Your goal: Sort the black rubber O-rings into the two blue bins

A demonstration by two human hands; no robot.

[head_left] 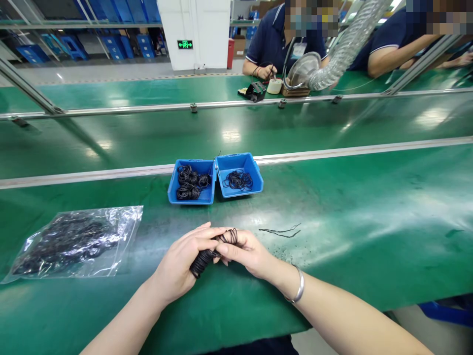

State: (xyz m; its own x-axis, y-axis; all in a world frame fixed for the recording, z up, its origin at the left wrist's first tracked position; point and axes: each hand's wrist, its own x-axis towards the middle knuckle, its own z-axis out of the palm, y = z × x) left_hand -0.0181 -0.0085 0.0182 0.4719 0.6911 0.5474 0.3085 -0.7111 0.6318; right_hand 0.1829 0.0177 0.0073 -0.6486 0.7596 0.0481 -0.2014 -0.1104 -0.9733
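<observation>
Over the green table, a bundle of thin black cord (200, 264) is wound into a thick coil. My left hand (181, 259) is wrapped round the coil from the left. Thumb and fingers of my right hand (248, 252) are closed on the bundle's other end, where loose loops of the cord (231, 236) stick up. The fingertips of both hands meet there, and part of the cord is hidden beneath them. Two loose lengths of black cord (280, 231) lie on the table beyond my right hand.
Two blue bins stand ahead: the left bin (172, 198) holds several black coils, the right bin (260, 186) a loose tangle. A clear plastic bag (129, 222) of black cord lies left. Across the conveyor, a person (264, 47) works beside a duct (343, 52).
</observation>
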